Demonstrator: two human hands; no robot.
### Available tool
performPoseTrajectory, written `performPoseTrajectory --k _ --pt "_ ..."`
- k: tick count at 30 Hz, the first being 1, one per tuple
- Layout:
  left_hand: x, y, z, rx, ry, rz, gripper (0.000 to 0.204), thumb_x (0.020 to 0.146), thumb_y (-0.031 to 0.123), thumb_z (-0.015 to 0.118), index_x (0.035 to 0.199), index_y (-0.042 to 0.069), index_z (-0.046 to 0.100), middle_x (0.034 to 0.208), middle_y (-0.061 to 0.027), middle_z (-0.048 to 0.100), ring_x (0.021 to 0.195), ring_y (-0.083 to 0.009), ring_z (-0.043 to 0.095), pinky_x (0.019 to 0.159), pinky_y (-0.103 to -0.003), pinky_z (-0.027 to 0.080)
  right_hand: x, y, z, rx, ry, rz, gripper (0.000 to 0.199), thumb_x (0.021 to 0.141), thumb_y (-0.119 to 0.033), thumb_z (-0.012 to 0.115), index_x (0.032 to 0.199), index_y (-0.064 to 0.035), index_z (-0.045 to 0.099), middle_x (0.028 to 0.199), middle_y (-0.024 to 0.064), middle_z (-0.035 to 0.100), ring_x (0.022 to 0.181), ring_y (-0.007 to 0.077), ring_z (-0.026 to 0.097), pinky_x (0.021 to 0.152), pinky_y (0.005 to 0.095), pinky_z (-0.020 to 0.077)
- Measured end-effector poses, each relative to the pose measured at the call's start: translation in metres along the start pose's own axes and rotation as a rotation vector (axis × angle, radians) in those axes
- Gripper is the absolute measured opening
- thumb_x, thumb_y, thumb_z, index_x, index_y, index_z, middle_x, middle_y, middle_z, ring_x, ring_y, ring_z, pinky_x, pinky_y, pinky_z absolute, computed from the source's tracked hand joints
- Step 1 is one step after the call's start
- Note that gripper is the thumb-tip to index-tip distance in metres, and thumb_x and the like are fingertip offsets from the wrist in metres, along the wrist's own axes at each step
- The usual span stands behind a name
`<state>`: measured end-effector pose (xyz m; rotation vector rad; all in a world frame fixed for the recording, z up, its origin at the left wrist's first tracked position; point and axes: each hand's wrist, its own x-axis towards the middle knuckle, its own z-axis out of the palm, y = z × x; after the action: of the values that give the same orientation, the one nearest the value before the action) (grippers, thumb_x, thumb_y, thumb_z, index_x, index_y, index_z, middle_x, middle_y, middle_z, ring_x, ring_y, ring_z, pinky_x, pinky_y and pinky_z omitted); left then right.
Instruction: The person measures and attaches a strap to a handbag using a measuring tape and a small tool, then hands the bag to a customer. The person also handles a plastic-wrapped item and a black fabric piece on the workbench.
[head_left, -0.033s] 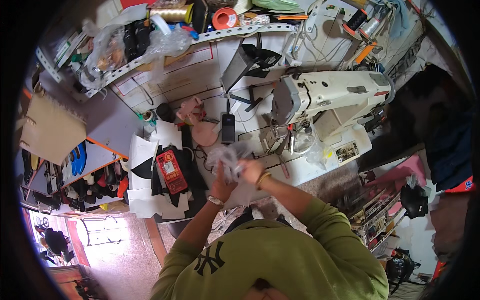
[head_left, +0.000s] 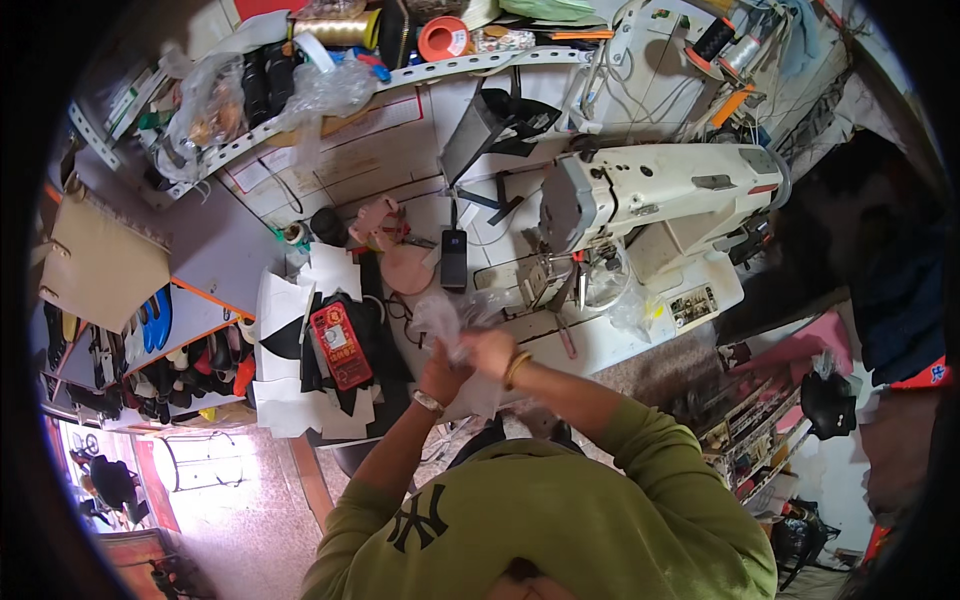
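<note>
A crumpled clear plastic bag [head_left: 436, 316] is between my hands, above the front edge of the white work table [head_left: 505, 335]. My left hand [head_left: 441, 374] grips it from below, with a light band on the wrist. My right hand [head_left: 489, 353] is closed on the bag just beside the left one, slightly blurred, a yellowish bangle on its wrist. Loose film hangs under the hands and spreads to the right above them. Whether anything lies inside the bag I cannot make out. Beyond it is a dark phone-like device [head_left: 454, 262] on the table.
On the right stands a white sewing machine [head_left: 655, 195]. To the left a red packet [head_left: 341, 345] lies on black and white sheets [head_left: 285, 365]. A pink round piece [head_left: 406, 268] sits behind the bag. Shelves of shoes [head_left: 190, 370] are farther left; a laden metal rack [head_left: 440, 70] runs along the back.
My right hand has come a little left and down, closer to my left hand. The bag's film has shifted and changed shape between them.
</note>
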<state>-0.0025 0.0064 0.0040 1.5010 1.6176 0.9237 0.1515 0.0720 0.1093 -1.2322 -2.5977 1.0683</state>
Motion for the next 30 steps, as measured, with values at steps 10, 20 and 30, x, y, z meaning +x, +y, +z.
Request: performPoseTrajectory --k 10,20,30 --pt "-0.038 0.088 0.027 0.212 0.238 0.272 0.03 0.087 0.017 0.046 0.115 0.008 0.055 0.112 -0.0123 0.057 0.107 -0.0296 0.053 0.096 -0.04 0.04 -0.115 0.08 -0.038 0.149 0.187 -0.404 0.1 0.068 -0.046 0.074 0.139 0.0041 0.026 0.141 0.0259 0.032 0.127 0.0396 0.035 0.106 0.0474 0.0263" --pt "-0.092 0.198 0.043 -0.399 0.141 -0.05 0.071 0.081 0.023 0.068 0.136 -0.001 0.032 0.126 -0.0141 0.046 0.107 -0.023 0.052 0.092 -0.037 0.044 -0.076 0.135 -0.024 0.477 -0.245 -0.491 0.043 0.091 -0.021 0.053 0.128 -0.0022 0.042 0.122 0.0138 0.053 0.11 0.0246 0.054 0.091 0.0385 0.0463" --pt "-0.164 0.122 0.025 0.063 0.84 0.077 0.062 0.081 0.026 0.068 0.132 0.004 0.04 0.124 -0.0133 0.049 0.114 -0.0274 0.047 0.1 -0.038 0.038 -0.051 -0.064 0.019 0.636 -0.658 -0.888 0.08 0.072 -0.036 0.076 0.133 -0.0019 0.036 0.134 0.0171 0.039 0.127 0.0298 0.038 0.107 0.0391 0.0302"
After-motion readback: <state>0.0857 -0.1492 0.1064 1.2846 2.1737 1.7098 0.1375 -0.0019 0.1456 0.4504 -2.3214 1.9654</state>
